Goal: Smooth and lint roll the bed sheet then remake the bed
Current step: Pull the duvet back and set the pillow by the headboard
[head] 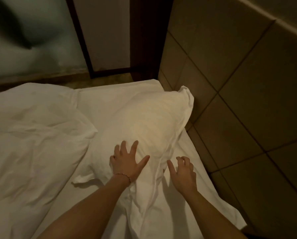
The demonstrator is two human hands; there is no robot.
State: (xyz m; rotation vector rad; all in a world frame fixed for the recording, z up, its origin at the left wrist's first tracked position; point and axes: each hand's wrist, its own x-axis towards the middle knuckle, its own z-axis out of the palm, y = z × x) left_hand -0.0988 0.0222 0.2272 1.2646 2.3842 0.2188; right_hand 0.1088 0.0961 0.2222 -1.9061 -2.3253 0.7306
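A: Head view. Where does the task stand?
B: The sheet [192,183] lies fairly flat on the bed by the tiled wall [239,83]; no lint roller shows. A pillow [144,121] sits at the wall end.
A: And the hands?
B: Left hand [127,161] presses the pillow, fingers spread; right hand [184,173] hovers beside it, fingers loosely bent, holding nothing.
A: What is left?
B: Likely remaking: the duvet [32,135] lies crumpled at left.
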